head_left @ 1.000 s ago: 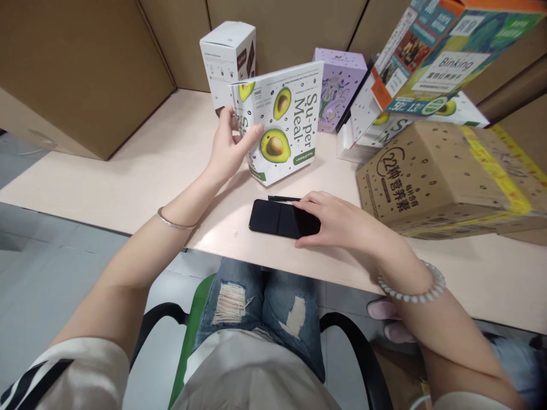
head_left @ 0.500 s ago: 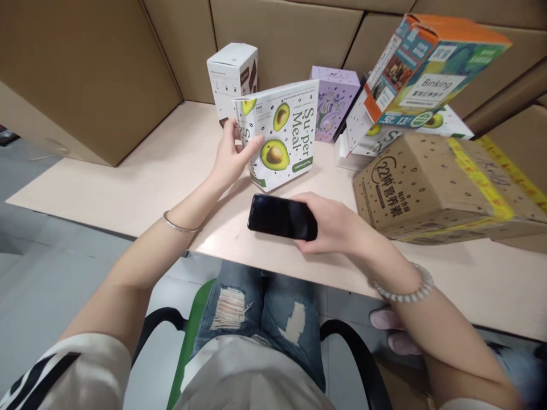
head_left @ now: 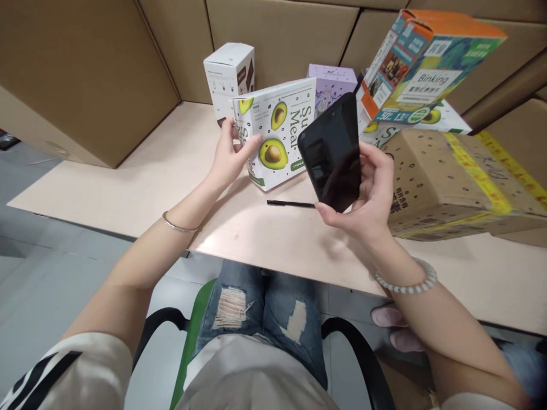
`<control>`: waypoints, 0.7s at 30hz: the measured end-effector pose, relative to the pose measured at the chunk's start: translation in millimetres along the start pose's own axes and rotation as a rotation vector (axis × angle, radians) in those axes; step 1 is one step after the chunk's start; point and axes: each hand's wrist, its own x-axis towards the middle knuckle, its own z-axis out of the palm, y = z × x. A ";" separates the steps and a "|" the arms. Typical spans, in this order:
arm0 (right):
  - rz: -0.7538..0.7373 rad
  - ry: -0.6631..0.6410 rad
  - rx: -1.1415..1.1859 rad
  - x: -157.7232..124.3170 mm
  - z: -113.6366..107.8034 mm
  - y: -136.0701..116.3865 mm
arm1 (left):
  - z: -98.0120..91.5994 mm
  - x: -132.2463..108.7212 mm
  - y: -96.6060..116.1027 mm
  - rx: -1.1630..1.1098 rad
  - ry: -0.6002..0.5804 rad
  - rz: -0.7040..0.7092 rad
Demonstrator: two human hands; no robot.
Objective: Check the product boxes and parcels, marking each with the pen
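Observation:
A white box with avocado pictures stands upright on the table. My left hand grips its left edge, thumb on the front face. My right hand holds a black phone raised and tilted, its dark face toward me, covering the box's right part. Below the box, a thin black pen lies on the table, its right end reaching my right thumb. Behind the avocado box are a white box with brown print and a purple box.
On the right, an orange and teal box rests above another avocado box. A brown carton with yellow tape sits in front of them. A big cardboard box stands at the left; cartons line the back.
My right hand has lifted the phone up and to the right, turning it from lying flat to upright. The pen now shows on the table. My left hand stays on the box.

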 end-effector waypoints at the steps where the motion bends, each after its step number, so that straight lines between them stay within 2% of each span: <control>1: 0.017 -0.004 -0.016 -0.4 0.2 0.6 | 0.0 -0.3 0.9 0.002 0.002 0.000; 9: 0.051 -0.028 -0.035 -1.9 1.0 -5.2 | 0.3 -0.5 2.7 -0.008 0.003 -0.001; 13: 0.121 -0.065 -0.094 -4.2 -0.8 -13.7 | 0.7 -0.5 0.8 0.020 0.001 0.016; 17: 0.092 -0.105 0.019 -3.2 -2.2 -15.7 | 0.1 0.9 -4.4 0.022 -0.001 0.038; 19: 0.052 -0.202 0.100 -0.8 -2.4 -16.3 | -1.1 2.0 -6.8 0.021 -0.006 0.045; 21: 0.037 -0.368 0.148 1.6 -1.8 -19.0 | -2.5 2.6 -7.8 0.018 -0.026 0.040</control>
